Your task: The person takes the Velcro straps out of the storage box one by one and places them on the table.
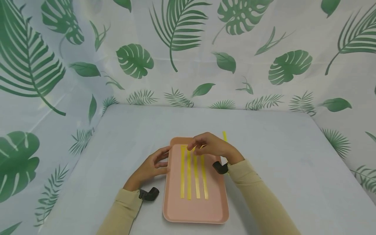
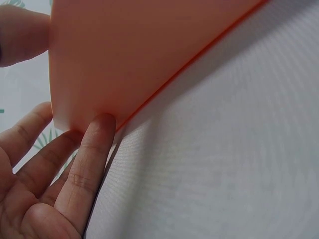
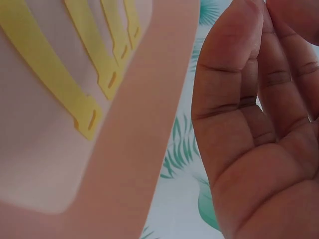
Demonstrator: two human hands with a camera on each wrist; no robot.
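Several yellow strips [image 1: 189, 176] lie lengthwise, side by side, in a pink tray [image 1: 194, 212]. Their far ends have small notches and a slot, as the strip [image 3: 84, 114] in the right wrist view shows. My left hand [image 1: 152, 166] touches the tray's left side with its fingertips; in the left wrist view the fingers [image 2: 99, 144] rest against the outer wall. Above the strips' far ends hovers my right hand [image 1: 212, 145], fingers loosely bent. I see nothing held in it, though it partly covers the strips in the head view.
Another yellow strip [image 1: 225, 136] lies on the table just right of the tray, partly hidden behind the right hand and wrist. The table [image 1: 279, 163] has a pale cloth cover. Leaf-print fabric [image 1: 246, 71] stands behind it and along both sides.
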